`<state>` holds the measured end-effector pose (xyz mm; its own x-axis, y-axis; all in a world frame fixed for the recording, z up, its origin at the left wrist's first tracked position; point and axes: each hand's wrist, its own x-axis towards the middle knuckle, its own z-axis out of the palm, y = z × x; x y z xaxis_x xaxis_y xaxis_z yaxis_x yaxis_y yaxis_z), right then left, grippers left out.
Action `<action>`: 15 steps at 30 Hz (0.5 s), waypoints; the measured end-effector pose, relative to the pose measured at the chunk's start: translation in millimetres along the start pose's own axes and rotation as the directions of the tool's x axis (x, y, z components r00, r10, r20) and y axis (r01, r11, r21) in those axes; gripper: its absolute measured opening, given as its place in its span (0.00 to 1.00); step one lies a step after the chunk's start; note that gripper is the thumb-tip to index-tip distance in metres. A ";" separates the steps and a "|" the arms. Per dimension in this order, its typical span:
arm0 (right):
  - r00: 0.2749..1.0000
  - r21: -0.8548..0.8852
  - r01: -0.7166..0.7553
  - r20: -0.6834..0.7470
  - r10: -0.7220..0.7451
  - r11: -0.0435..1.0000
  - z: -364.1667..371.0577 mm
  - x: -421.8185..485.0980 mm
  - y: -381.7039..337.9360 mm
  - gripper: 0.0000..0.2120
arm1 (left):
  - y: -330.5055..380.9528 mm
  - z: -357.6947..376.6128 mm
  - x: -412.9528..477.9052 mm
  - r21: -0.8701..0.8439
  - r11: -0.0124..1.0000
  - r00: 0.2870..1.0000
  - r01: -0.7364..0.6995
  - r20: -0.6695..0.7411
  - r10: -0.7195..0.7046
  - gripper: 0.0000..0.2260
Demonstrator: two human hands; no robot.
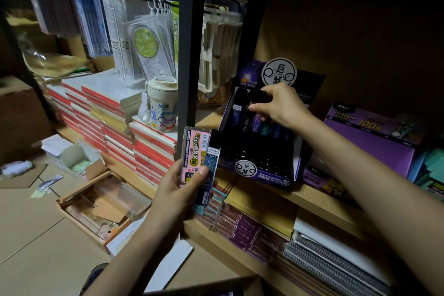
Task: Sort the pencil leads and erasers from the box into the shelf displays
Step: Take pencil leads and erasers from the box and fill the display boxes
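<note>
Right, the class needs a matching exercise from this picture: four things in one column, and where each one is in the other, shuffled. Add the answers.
Things
1 pink case
2 cup
3 purple box
4 spiral notebooks

Places
A on the shelf under the display
B in the left hand
C on the red-edged books
D right of the display

Pairs: 1-B, 2-C, 3-D, 4-A

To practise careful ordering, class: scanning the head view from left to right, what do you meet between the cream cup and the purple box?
Cream cup → black shelf post → pink lead case held in the left hand → dark display box → purple box.
</note>
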<state>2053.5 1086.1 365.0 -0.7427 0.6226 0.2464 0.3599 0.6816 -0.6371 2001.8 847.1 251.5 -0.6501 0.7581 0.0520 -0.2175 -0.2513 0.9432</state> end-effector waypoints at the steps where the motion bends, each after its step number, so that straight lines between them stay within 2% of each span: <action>1: 1.000 0.014 -0.012 -0.003 0.012 1.000 0.5 0.7 0.1 0.04 | -0.2 0.0 0.3 0.006 1.000 1.000 -0.001 -0.001 0.001 0.21; 5: 0.998 0.037 -0.044 0.043 0.043 0.998 4.3 2.1 1.6 0.07 | -1.7 -1.7 1.0 0.040 0.999 1.000 0.009 -0.012 -0.008 0.22; 8: 0.998 -0.002 -0.017 -0.064 0.016 1.000 15.4 -2.3 3.5 0.11 | -2.5 -2.3 2.3 0.041 0.999 1.000 0.017 -0.020 -0.016 0.21; 10: 0.982 -0.164 0.078 -0.156 -0.104 0.983 23.0 -7.7 4.7 0.16 | -2.0 -2.5 2.9 0.038 0.999 1.000 0.020 -0.019 -0.020 0.21; 12: 0.958 -0.373 0.176 -0.146 -0.245 0.911 28.3 -12.8 8.0 0.18 | -1.1 -1.9 2.7 0.032 0.999 1.000 0.017 -0.009 -0.017 0.21; 15: 0.934 -0.552 0.214 -0.126 -0.334 0.806 29.8 -16.3 11.6 0.20 | 1.5 -0.4 1.4 -0.005 1.000 1.000 0.007 -0.007 -0.007 0.21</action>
<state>2053.0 1072.4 331.8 -0.7431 0.4021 0.5349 0.4431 0.8947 -0.0571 2000.3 847.5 252.8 -0.6540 0.7553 0.0433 -0.2255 -0.2492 0.9419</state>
